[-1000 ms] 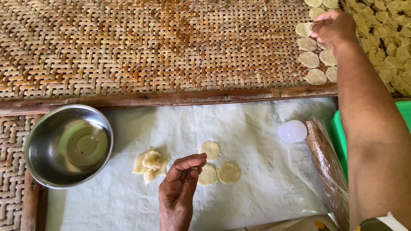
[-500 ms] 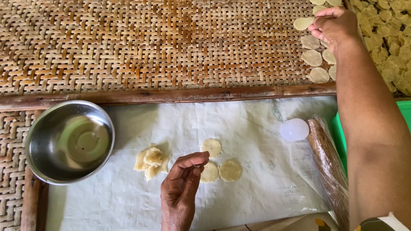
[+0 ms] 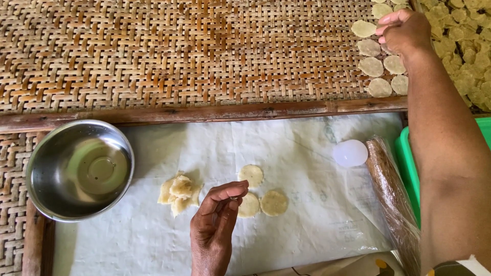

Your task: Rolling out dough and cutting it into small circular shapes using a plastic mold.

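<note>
far mat: woven cane, rough, matt | frame rail: worn wood | bowl, left: polished metal, glossy | sheet: creased paper, matt | dough discs: pale, floury, matt | rolling pin, right: wrapped in shiny plastic film | tray: green plastic, smooth

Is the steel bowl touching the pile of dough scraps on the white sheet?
Apart. The head view shows a strip of bare white sheet between the steel bowl and the dough scraps.
</note>
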